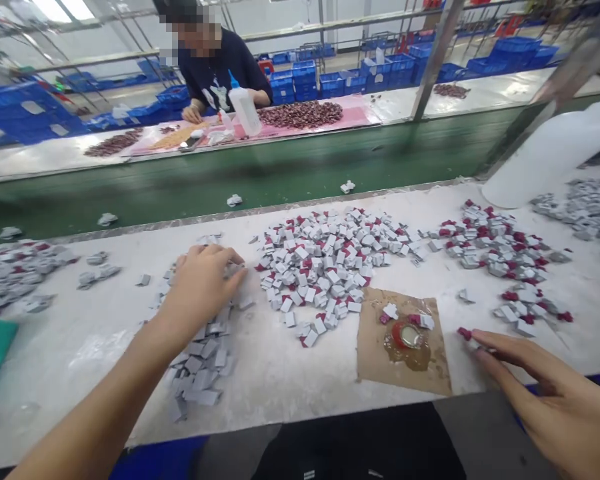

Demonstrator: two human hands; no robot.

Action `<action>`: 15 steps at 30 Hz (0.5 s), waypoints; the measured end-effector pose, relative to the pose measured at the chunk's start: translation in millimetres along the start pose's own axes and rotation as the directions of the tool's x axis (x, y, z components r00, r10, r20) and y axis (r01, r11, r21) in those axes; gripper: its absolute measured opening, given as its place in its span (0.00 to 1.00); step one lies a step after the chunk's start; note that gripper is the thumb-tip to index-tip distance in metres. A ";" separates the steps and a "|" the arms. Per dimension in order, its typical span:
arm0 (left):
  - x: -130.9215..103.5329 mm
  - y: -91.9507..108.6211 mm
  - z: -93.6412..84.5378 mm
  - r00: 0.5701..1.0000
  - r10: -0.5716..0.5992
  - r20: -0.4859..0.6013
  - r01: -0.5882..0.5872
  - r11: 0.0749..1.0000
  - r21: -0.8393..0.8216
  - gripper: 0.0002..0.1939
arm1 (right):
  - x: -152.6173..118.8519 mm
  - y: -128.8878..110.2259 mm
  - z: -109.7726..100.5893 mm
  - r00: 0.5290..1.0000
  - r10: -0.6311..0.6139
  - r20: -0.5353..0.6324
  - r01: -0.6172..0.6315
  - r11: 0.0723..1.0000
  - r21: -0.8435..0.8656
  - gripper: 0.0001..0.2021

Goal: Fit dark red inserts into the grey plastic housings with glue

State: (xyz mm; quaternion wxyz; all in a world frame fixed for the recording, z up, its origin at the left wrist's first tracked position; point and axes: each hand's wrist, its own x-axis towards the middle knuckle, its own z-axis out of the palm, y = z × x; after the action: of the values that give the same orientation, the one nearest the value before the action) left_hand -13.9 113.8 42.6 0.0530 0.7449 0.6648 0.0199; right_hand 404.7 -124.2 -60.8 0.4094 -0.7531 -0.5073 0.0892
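My left hand (207, 280) reaches over a pile of small grey plastic pieces (200, 367). Its fingers curl down, the thumb stands apart from the forefinger, and grey pieces show in the gap; the other fingertips are hidden. At the right, my right hand (545, 380) pinches a small maroon-and-grey plastic piece (465, 335) between thumb and forefinger. Just left of it lies a brown cardboard square (373, 347). On the cardboard sit a red-rimmed round cap (407, 335), a puddle of brownish liquid (415, 362) and a couple of maroon-and-grey pieces (390, 312).
Between my hands spreads a large heap of grey-and-maroon pieces (325, 260); another heap (495, 240) lies right. A white bottle (545, 160) leans at the back right. Beyond a green belt (280, 170), a co-worker (220, 67) sits by maroon parts (305, 115). A metal post (437, 57) rises behind.
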 end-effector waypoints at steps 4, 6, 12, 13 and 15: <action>-48.4 12.8 17.5 0.993 0.117 0.023 -0.102 0.930 -0.352 0.21 | 0.9 -42.2 0.6 1.000 -0.011 0.020 0.008 0.992 0.125 0.07; -74.1 17.8 36.1 0.986 0.166 -0.025 -0.158 0.866 -0.474 0.18 | 0.5 -57.7 4.4 0.998 -0.045 0.043 0.036 0.982 0.183 0.07; -121.6 16.6 83.9 0.957 0.247 -0.150 -0.289 0.847 -0.445 0.08 | -1.6 -74.5 16.6 0.988 -0.139 0.073 0.115 0.956 0.269 0.12; -125.3 14.7 86.9 0.954 0.255 -0.157 -0.299 0.853 -0.429 0.09 | -1.4 -75.2 18.3 0.985 -0.152 0.082 0.124 0.952 0.279 0.12; -130.1 10.5 89.5 0.951 0.270 -0.152 -0.310 0.858 -0.409 0.11 | -0.3 -76.5 20.9 0.980 -0.172 0.099 0.136 0.946 0.295 0.12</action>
State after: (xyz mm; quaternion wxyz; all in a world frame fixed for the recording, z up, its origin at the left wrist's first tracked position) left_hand -9.6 -21.1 -39.9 0.1819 0.8048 0.5260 0.2065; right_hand 340.1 -102.0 -20.4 0.4877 -0.6368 -0.5706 0.1760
